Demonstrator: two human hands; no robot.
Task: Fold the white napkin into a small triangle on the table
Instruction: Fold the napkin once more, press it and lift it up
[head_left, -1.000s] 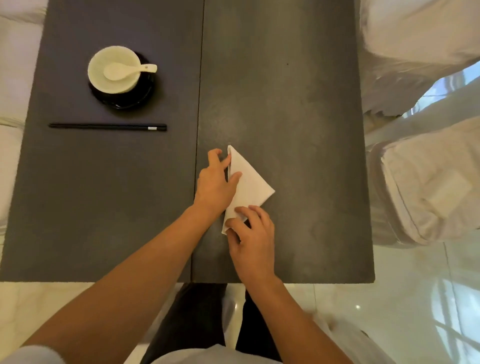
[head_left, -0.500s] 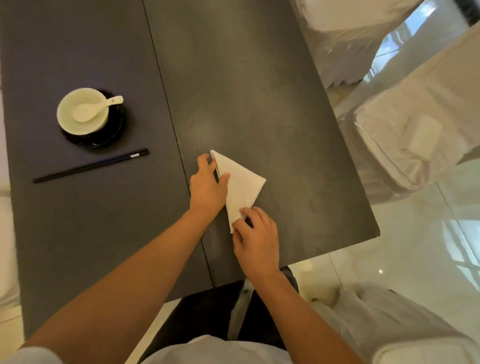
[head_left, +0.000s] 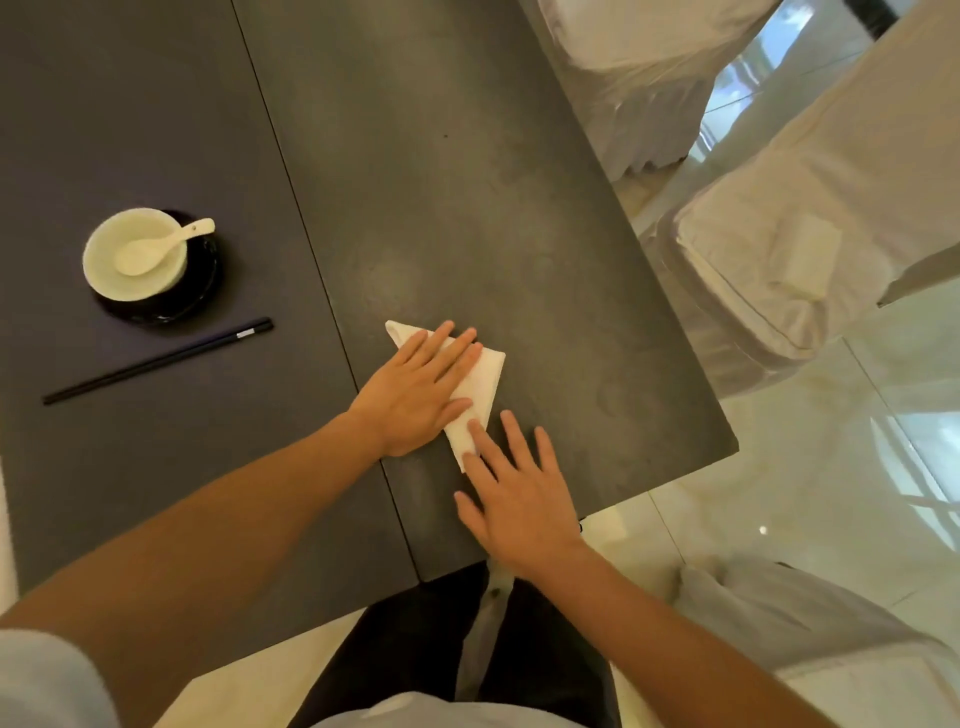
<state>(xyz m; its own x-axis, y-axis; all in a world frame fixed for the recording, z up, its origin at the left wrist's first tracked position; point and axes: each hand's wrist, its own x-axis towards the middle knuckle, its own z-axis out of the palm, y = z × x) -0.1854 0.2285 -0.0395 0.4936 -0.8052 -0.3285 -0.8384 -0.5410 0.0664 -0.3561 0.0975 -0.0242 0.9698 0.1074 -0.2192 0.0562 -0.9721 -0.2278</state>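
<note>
Hands, two, both mine, both flat with straight fingers, gripping nothing. My left hand (head_left: 415, 389) lies palm down on the white napkin (head_left: 483, 376), fingers close together, covering most of it. My right hand (head_left: 519, 499) is spread wide just beside it; its first finger rests on the napkin's near corner, the other fingers and the palm on the bare counter (head_left: 441, 182).

Left to right:

- one pale bowl (head_left: 135, 226), upright, far left of the counter
- one pale spoon (head_left: 150, 252) lying in the bowl, handle sticking out over the rim to the right
- one dark saucer (head_left: 202, 291) under the bowl
- dark chopsticks (head_left: 156, 361) just in front of the saucer, lying slantwise and pressed together; looks like one pair, cannot split the count
- one seam running down the counter, between the chopsticks and the napkin; my left wrist crosses it
- one napkin, folded to a triangle, flat on the right slab near the near edge; far tip and right corner show past my left hand
- two chairs in white covers, one far (head_left: 649, 78), one nearer (head_left: 779, 234), off the counter's right edge
- glossy pale floor (head_left: 779, 467) below them.
</note>
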